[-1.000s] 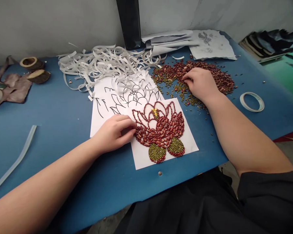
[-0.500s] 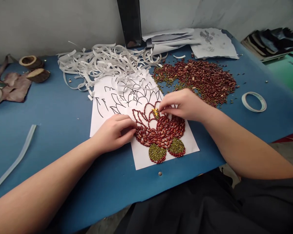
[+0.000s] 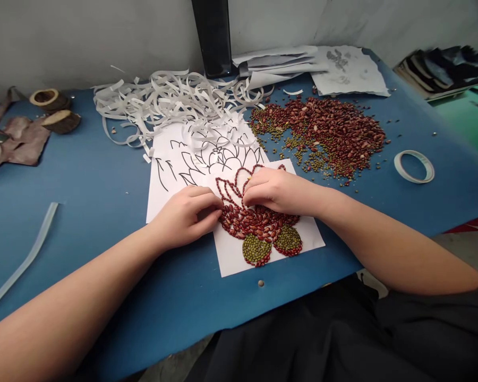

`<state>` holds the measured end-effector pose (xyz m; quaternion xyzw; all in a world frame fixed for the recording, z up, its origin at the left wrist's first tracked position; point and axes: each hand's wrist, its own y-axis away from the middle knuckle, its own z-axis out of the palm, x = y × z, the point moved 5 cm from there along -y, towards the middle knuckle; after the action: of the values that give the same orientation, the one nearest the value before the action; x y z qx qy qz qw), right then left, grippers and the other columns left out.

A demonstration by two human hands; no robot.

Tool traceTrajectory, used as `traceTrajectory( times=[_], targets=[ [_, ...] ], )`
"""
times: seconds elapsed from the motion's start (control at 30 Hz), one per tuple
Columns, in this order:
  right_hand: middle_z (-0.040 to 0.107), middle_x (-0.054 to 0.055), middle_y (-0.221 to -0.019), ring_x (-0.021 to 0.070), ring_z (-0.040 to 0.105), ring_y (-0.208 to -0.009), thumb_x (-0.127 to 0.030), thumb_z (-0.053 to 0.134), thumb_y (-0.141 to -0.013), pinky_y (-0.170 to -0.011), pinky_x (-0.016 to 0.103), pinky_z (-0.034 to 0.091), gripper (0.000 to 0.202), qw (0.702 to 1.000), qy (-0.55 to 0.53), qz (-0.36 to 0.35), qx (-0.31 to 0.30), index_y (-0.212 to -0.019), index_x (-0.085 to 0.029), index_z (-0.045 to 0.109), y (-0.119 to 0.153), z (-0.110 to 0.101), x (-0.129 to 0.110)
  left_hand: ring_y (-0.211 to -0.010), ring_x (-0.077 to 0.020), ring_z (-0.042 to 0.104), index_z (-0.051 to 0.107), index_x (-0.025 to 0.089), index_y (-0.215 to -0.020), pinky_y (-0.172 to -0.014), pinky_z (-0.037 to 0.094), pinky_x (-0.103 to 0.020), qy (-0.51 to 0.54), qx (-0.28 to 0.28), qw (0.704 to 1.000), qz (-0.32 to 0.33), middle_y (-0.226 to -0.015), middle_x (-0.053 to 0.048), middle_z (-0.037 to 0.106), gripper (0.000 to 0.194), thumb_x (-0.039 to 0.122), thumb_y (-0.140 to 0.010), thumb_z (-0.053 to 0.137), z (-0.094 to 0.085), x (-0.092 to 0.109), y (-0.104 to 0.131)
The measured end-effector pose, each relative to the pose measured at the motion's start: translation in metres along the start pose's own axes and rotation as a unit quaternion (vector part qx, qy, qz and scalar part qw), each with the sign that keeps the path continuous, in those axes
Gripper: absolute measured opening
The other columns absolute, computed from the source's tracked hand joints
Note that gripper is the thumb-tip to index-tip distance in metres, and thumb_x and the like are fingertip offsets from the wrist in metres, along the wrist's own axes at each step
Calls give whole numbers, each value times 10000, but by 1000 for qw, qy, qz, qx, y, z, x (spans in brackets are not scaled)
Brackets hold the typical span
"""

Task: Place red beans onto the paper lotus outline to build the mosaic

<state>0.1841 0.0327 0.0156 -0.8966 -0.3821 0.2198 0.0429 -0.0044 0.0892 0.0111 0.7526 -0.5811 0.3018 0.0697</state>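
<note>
A white sheet (image 3: 310, 236) bears a flower picture laid in beans: dark red outlines, speckled red beans (image 3: 239, 220) in the lower petals, and two round patches of green mung beans (image 3: 257, 249) at the bottom. My left hand (image 3: 195, 215) rests at the picture's left edge, fingers curled and tips together by the red beans. Over the middle petals, my right hand (image 3: 273, 190) is pinched, fingertips down at the sheet. Whatever either hand holds, if anything, is hidden. Under the sheet's upper left lies a paper with a black-line flower drawing (image 3: 219, 159).
Loose red and green beans (image 3: 334, 130) lie in a heap at the back right. Nearby are a tape roll (image 3: 414, 166) and papers (image 3: 346, 69). Curled paper strips (image 3: 175, 101) cover the drawing's top. Cut wood pieces (image 3: 61, 122) and a pale strip (image 3: 27, 254) lie left.
My right hand has moved left and down across the picture, now covering the inner petals and the yellow pieces seen there before. My left hand has stayed in place.
</note>
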Motion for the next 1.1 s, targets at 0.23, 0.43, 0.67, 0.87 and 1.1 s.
traceTrajectory(
  times=[0.23, 0.43, 0.67, 0.87, 1.1],
  targets=[
    [740, 48, -894, 174, 566, -820, -112, 522, -1004, -814, 342, 418, 245, 1000, 6, 5, -11, -903, -193, 730, -1, 5, 0, -779, -153, 641, 706, 172, -985, -733, 502, -268, -3, 6, 1000, 6, -854, -35, 692, 162, 199, -988, 547, -1, 2, 0],
    [748, 47, -904, 181, 563, -831, -109, 528, -999, -824, 355, 401, 244, 1000, 16, 1, -13, -910, -192, 740, -1, 8, 3, -781, -148, 636, 707, 166, -988, -735, 498, -265, -3, 4, 1000, 4, -857, -35, 688, 163, 204, -991, 548, -2, 1, -1],
    [743, 37, -886, 176, 566, -827, -126, 534, -1006, -835, 351, 402, 242, 1000, 13, 1, -10, -900, -189, 742, -1, 9, 4, -792, -156, 640, 709, 165, -990, -746, 501, -273, 0, 1, 1000, 2, -865, -37, 693, 164, 205, -990, 550, -1, 1, 0],
    [727, 57, -937, 184, 580, -853, -131, 587, -973, -805, 348, 396, 226, 998, 33, -8, 46, -860, -204, 769, 0, 5, 2, -786, -153, 636, 705, 169, -985, -738, 492, -266, -2, 2, 1000, 2, -861, -35, 687, 160, 204, -991, 549, -1, 1, 0],
    [713, 65, -939, 185, 569, -857, -120, 587, -973, -799, 338, 396, 215, 998, 37, 9, 45, -860, -186, 757, -2, 1, 1, -783, -148, 632, 704, 160, -978, -736, 493, -264, -4, 3, 1000, 3, -861, -32, 684, 155, 198, -988, 554, -1, 0, 0]
  ],
)
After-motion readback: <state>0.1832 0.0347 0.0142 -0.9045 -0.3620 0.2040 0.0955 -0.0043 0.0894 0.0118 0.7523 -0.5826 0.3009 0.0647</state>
